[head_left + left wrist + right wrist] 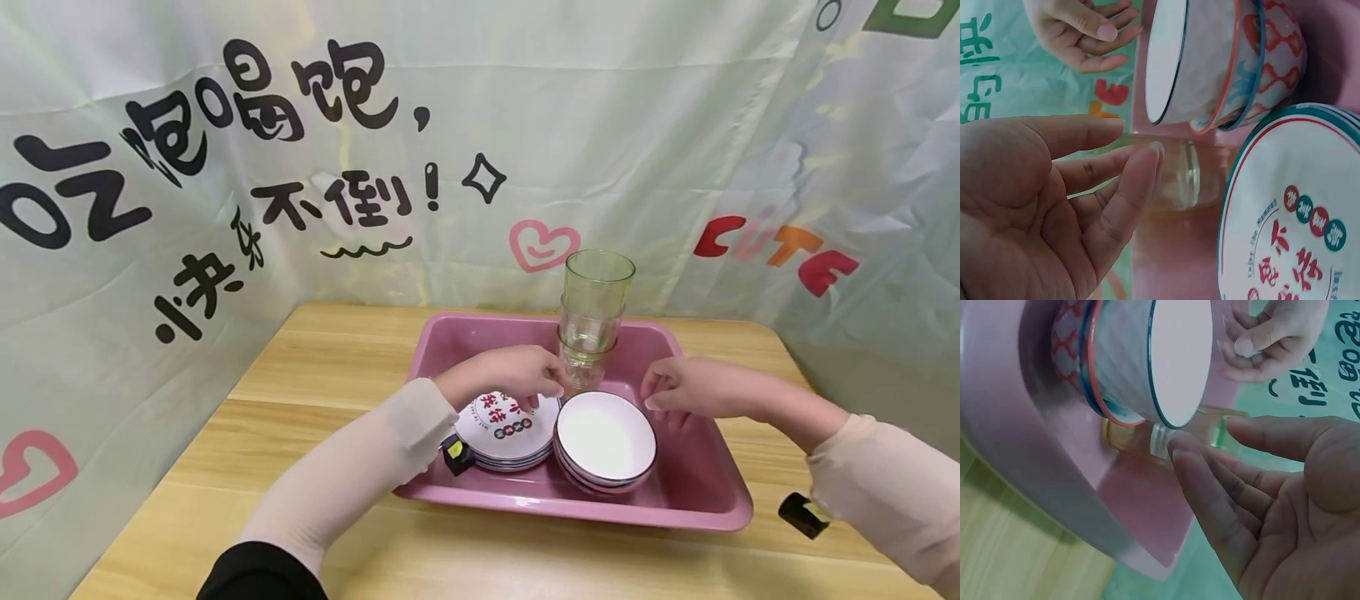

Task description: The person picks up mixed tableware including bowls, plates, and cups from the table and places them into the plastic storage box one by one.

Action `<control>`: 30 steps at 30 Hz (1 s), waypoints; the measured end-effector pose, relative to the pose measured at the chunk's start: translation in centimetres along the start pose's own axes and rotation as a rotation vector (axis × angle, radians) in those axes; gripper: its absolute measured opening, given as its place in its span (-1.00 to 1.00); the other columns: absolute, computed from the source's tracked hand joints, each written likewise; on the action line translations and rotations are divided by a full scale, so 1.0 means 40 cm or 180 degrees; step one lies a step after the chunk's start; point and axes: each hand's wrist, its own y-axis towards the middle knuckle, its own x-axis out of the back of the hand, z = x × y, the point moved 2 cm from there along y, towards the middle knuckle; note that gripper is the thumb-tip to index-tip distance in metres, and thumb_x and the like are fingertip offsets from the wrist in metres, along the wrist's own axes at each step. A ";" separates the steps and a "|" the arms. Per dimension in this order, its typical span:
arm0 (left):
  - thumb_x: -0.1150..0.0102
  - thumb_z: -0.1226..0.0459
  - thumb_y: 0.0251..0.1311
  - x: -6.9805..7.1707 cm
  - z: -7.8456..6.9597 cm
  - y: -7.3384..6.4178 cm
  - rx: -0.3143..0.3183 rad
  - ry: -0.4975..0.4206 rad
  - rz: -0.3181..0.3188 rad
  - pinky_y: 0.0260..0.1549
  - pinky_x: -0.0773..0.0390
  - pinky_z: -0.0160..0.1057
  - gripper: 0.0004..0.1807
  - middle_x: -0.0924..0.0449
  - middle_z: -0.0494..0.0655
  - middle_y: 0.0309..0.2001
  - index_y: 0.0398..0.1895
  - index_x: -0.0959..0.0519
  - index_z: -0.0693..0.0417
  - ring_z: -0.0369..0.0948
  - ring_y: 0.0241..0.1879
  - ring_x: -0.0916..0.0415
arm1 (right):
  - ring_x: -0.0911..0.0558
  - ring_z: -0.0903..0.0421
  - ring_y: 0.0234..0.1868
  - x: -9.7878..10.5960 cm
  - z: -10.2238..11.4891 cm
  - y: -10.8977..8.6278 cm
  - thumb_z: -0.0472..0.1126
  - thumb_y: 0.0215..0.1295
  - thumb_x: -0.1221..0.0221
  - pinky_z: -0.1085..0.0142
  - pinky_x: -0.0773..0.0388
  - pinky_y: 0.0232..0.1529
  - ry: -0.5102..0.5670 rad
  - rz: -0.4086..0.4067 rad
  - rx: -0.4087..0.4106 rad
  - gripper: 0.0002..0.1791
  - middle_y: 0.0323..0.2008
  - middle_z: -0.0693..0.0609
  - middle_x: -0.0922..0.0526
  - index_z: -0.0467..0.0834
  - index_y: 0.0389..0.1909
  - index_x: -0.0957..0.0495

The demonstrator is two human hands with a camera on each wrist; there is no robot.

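A stack of bowls (606, 437) with white insides sits in the pink basin (517, 502), left of its right wall. Beside it lies a pile of white plates (487, 429) printed with red characters. Behind the bowls rises a column of nested glasses (592, 317), greenish and clear. My left hand (525, 372) hovers over the plates near the bowls, fingers loosely bent and holding nothing. On the other side, my right hand (693, 387) hangs above the basin's right part, its fingers relaxed and apart from the bowls. Both wrist views show patterned outsides on the lower bowls (1272, 62).
The basin stands on a light wooden table (300, 400). A pale printed cloth (450, 100) hangs behind and at both sides. A small black device (457, 454) is on the left sleeve, another (802, 515) by the right sleeve.
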 end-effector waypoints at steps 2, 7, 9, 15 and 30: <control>-0.08 0.33 0.39 0.012 0.001 -0.014 -0.0007 -0.0041 -0.0066 -0.42 -0.70 -0.19 -0.76 -0.60 0.01 -0.23 0.04 -0.58 0.20 -0.06 -0.44 -0.65 | -0.63 0.04 -0.41 0.007 -0.001 -0.005 -0.29 0.35 -0.16 0.19 -0.67 -0.37 -0.0088 -0.0100 0.0083 -0.81 -0.37 -0.05 -0.59 -0.34 -0.13 -0.46; -0.09 0.29 0.40 0.046 0.005 -0.054 -0.0010 -0.0044 -0.0274 -0.41 -0.70 -0.18 -0.78 -0.62 -0.08 -0.24 0.02 -0.58 0.16 -0.09 -0.43 -0.66 | -0.61 0.05 -0.36 0.024 -0.002 -0.019 -0.27 0.35 -0.17 0.19 -0.65 -0.39 -0.0338 -0.0364 0.0292 -0.81 -0.32 0.00 -0.62 -0.33 -0.13 -0.50; -0.09 0.26 0.41 0.060 0.013 -0.068 -0.0028 -0.0031 -0.0366 -0.42 -0.69 -0.20 -0.77 -0.62 -0.09 -0.24 0.03 -0.58 0.15 -0.11 -0.43 -0.65 | -0.62 0.04 -0.30 0.031 -0.002 -0.025 -0.24 0.36 -0.18 0.19 -0.64 -0.36 -0.0440 -0.0472 0.0325 -0.79 -0.28 0.00 -0.64 -0.31 -0.12 -0.51; -0.10 0.24 0.40 0.095 0.050 -0.105 -0.0098 -0.0101 -0.0572 -0.33 -0.69 -0.12 -0.74 -0.63 -0.08 -0.21 0.04 -0.58 0.18 -0.08 -0.36 -0.64 | -0.64 0.05 -0.20 0.047 -0.014 -0.043 -0.16 0.37 -0.20 0.20 -0.60 -0.28 -0.0807 -0.0833 0.0477 -0.76 -0.20 0.00 -0.67 -0.24 -0.09 -0.55; -0.10 0.24 0.40 0.166 0.153 -0.235 -0.0075 -0.0357 -0.1398 -0.12 -0.63 -0.08 -0.67 -0.60 0.05 -0.05 0.14 -0.54 0.20 -0.06 -0.12 -0.57 | -0.58 -0.20 0.03 0.057 -0.084 -0.075 -0.08 0.39 -0.19 -0.17 -0.53 0.02 -0.0899 -0.1500 0.0516 -0.61 -0.02 -0.17 -0.62 -0.28 0.07 -0.53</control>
